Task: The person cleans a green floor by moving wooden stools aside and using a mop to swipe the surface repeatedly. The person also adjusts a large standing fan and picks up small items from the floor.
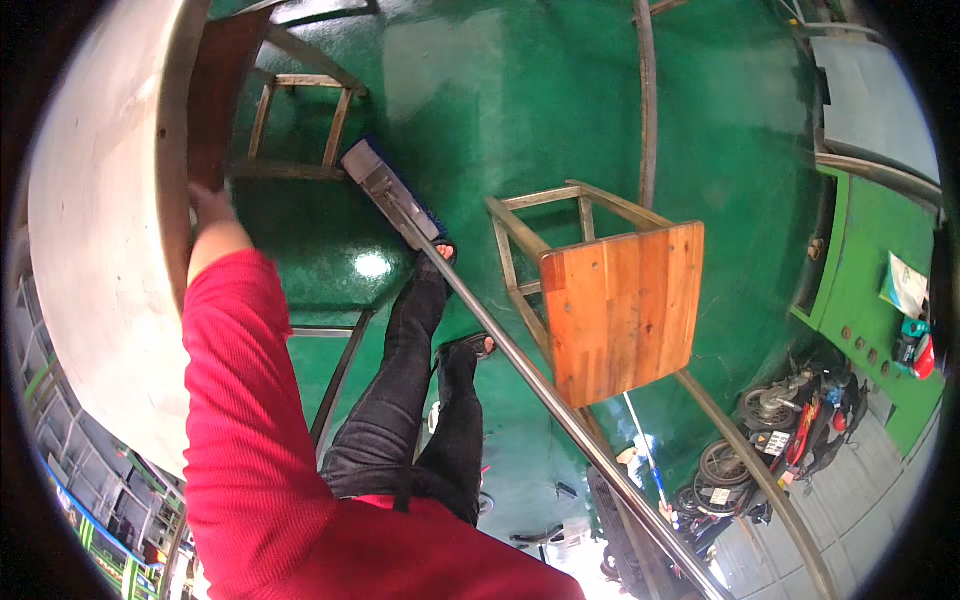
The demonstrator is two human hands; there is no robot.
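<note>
left hand [208,205]: on the rim of the round table [95,230], fingers over the edge; full grip not visible, can't tell.
right hand: out of view.
mop [385,190]: head flat on the green floor [560,110], just right of the table; long metal handle runs down-right past the person's feet, between table and stool.
stool [620,305]: wooden seat, well right of the table.
second stool [300,120]: tucked against the table's far edge.
open room: bare floor beyond the mop head, away from the table.
</note>
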